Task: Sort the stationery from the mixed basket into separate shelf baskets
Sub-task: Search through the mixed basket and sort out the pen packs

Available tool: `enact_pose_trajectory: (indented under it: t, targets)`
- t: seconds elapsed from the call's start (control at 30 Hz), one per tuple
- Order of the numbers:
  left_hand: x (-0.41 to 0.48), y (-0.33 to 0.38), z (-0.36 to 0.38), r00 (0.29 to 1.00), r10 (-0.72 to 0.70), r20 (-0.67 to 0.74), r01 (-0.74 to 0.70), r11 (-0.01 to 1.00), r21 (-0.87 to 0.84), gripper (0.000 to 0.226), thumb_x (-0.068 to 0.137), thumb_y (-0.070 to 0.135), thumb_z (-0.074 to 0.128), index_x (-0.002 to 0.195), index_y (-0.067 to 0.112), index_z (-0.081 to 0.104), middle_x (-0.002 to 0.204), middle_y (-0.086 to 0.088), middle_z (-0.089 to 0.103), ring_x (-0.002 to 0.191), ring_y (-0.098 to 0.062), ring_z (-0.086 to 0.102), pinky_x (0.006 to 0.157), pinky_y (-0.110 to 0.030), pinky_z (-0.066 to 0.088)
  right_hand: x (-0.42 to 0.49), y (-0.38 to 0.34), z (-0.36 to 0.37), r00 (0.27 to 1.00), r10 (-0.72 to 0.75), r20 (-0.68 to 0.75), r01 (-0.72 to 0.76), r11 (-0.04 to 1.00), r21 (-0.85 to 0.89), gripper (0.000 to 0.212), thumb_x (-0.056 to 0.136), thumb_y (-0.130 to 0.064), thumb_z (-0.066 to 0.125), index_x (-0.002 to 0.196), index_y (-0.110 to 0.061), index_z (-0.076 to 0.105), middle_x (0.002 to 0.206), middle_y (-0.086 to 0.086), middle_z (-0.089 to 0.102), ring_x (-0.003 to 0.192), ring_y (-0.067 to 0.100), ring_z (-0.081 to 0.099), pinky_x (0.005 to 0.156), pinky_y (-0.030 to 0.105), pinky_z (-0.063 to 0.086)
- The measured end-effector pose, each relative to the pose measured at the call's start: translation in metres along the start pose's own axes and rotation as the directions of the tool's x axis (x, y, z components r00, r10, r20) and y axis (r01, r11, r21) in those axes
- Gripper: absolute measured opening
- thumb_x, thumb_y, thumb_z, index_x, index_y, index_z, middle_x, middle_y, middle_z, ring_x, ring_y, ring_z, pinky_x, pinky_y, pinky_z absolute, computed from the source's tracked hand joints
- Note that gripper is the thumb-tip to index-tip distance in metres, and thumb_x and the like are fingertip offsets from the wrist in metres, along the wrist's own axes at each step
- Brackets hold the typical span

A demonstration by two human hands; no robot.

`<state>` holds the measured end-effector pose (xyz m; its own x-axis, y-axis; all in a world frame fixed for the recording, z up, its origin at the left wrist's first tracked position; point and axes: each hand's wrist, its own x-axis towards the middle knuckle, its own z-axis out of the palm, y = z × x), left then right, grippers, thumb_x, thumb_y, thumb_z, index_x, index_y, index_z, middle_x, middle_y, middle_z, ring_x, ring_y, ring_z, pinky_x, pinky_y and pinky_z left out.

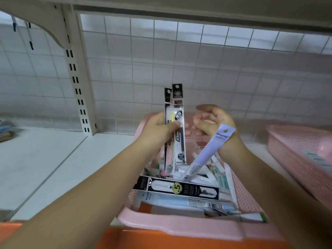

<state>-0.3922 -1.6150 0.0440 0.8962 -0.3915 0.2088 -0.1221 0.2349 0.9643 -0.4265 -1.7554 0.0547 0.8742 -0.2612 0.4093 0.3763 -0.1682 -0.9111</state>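
Left hand [159, 127] pinches two refill packs [177, 112], right hand [213, 121] loose and empty: best square the packs before binning them together.

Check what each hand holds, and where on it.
Left hand grips two refill packs around their middle, upright. Right hand holds nothing; the lilac pack only leans by its wrist.

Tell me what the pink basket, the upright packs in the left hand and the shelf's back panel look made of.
Pink basket: matt moulded plastic, by its perforated walls. Upright packs: probably clear plastic film over printed card; a refill shows through. Back panel: likely white wire grid, though the squares could be tiles.
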Motion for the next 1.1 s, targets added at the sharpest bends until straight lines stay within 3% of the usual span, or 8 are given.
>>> enact_pose_trajectory:
  t: [0.13,0.2,0.27,0.43,0.57,0.67,0.77,1.1]
  targets:
    - [0.006,0.001,-0.019,0.980,-0.030,-0.196,0.005,0.992,-0.124,0.014,0.094,-0.001,0.045,0.098,0.007,0.055,0.083,-0.006,0.068,0.065,-0.013,0.070,0.059,-0.029,0.058,0.004,0.022,-0.018,0.950,0.308,0.054,-0.275,0.903,-0.329,0.022,0.095,-0.006,0.051,0.074,-0.011,0.056,0.036,-0.013,0.051,0.033,-0.004,0.048,0.038,0.006,0.037]
    - [0.007,0.000,-0.026,0.965,-0.057,-0.257,0.010,0.984,-0.180,0.015,0.094,-0.003,0.045,0.105,0.004,0.053,0.084,-0.007,0.068,0.063,-0.013,0.070,0.056,-0.029,0.057,-0.003,0.030,-0.021,0.734,0.632,0.249,-0.375,0.682,-0.628,0.025,0.100,-0.020,0.044,0.089,-0.002,0.059,0.035,-0.011,0.049,0.029,0.001,0.044,0.033,0.010,0.033]
    - [0.007,-0.001,-0.028,0.962,-0.071,-0.264,0.025,0.984,-0.175,0.017,0.094,-0.003,0.045,0.109,0.002,0.051,0.084,-0.008,0.068,0.063,-0.013,0.070,0.055,-0.029,0.057,-0.013,0.024,-0.020,0.484,0.806,0.342,-0.218,0.489,-0.845,0.040,0.094,-0.034,0.053,0.106,0.004,0.059,0.043,-0.004,0.053,0.032,0.006,0.042,0.032,0.016,0.031]
    - [0.007,-0.003,-0.026,0.973,-0.064,-0.221,0.045,0.995,-0.091,0.020,0.094,-0.002,0.045,0.111,0.002,0.054,0.087,-0.008,0.068,0.066,-0.013,0.070,0.059,-0.027,0.058,-0.029,-0.008,-0.016,0.373,0.791,0.484,-0.228,0.584,-0.779,0.038,0.076,-0.017,0.075,0.106,-0.017,0.053,0.046,-0.002,0.054,0.032,0.006,0.040,0.032,0.016,0.027]
    - [0.008,-0.005,-0.026,0.975,-0.067,-0.213,0.059,0.997,-0.047,0.019,0.094,-0.001,0.045,0.109,0.002,0.055,0.086,-0.007,0.068,0.066,-0.013,0.070,0.061,-0.029,0.057,-0.024,-0.002,-0.018,0.546,0.682,0.487,-0.307,0.703,-0.641,0.041,0.073,-0.009,0.075,0.110,-0.016,0.058,0.048,-0.004,0.059,0.035,0.001,0.049,0.039,0.016,0.037]
    - [0.009,-0.005,-0.026,0.973,-0.083,-0.215,0.076,0.996,-0.043,0.017,0.094,-0.001,0.045,0.106,0.005,0.055,0.084,-0.005,0.069,0.068,-0.015,0.070,0.066,-0.033,0.056,-0.018,-0.001,-0.021,0.722,0.565,0.398,-0.290,0.771,-0.567,0.045,0.076,-0.018,0.073,0.117,-0.016,0.056,0.045,-0.010,0.058,0.039,-0.004,0.052,0.068,0.025,0.049]
    - [0.009,-0.005,-0.027,0.973,-0.105,-0.206,0.092,0.993,-0.071,0.019,0.094,-0.001,0.045,0.109,0.004,0.055,0.083,-0.004,0.070,0.069,-0.015,0.071,0.062,-0.031,0.056,-0.015,0.003,-0.021,0.855,0.478,0.200,-0.401,0.855,-0.327,0.042,0.079,-0.013,0.071,0.117,-0.019,0.054,0.056,-0.002,0.056,0.037,0.004,0.046,0.045,0.018,0.038]
    - [0.007,-0.001,-0.024,0.964,-0.170,-0.204,0.133,0.974,-0.184,0.021,0.094,-0.003,0.045,0.113,0.000,0.052,0.087,-0.010,0.069,0.063,-0.016,0.070,0.054,-0.032,0.058,-0.007,0.001,-0.023,0.858,0.513,0.002,-0.461,0.769,0.444,0.013,0.088,0.003,0.049,0.077,-0.002,0.051,0.057,0.012,0.063,0.047,0.015,0.065,0.042,0.018,0.049]
